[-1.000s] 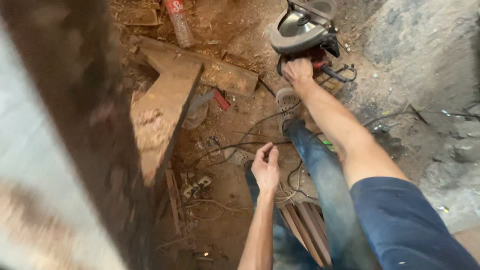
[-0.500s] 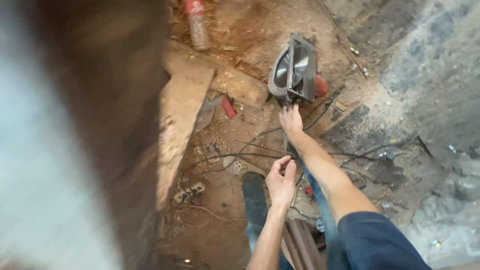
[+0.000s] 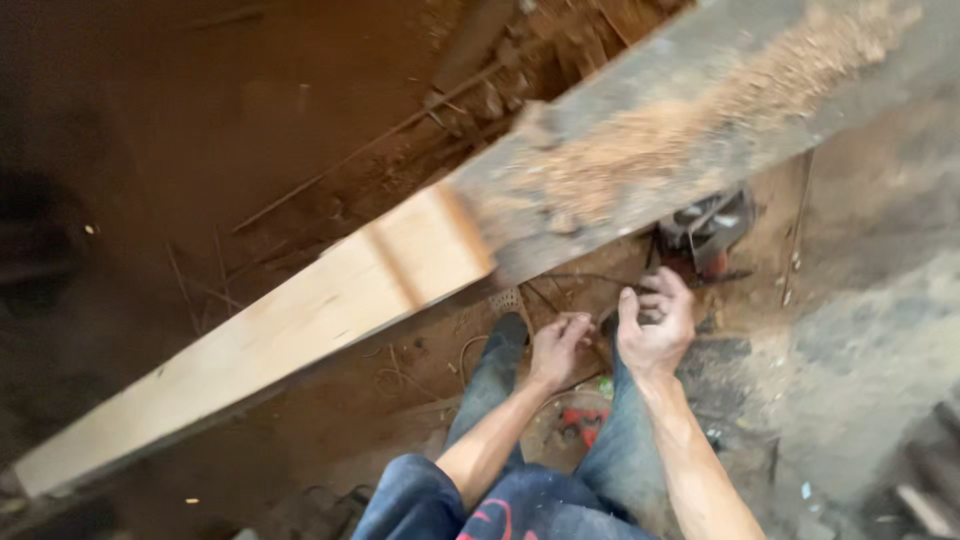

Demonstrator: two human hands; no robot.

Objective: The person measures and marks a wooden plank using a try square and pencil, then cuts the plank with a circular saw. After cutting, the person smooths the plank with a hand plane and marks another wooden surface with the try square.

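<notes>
Diagonally across the view runs a long wooden beam (image 3: 330, 300), pale at its lower left and dusted with sawdust toward the upper right. Beneath it a power saw (image 3: 705, 235) sits on the dirt floor (image 3: 250, 150), just beyond the right hand (image 3: 655, 325), whose fingers are loosely curled and empty. Beside it the left hand (image 3: 558, 345) hangs half closed, holding nothing.

A long wooden plank (image 3: 420, 270) crosses the view, blurred, both ends cut off by the edges. It hides the upper part of a power saw (image 3: 705, 235) on the floor. The left hand (image 3: 557, 347) is blurred, its fingers indistinct. The top-left corner is too dark to read.
</notes>
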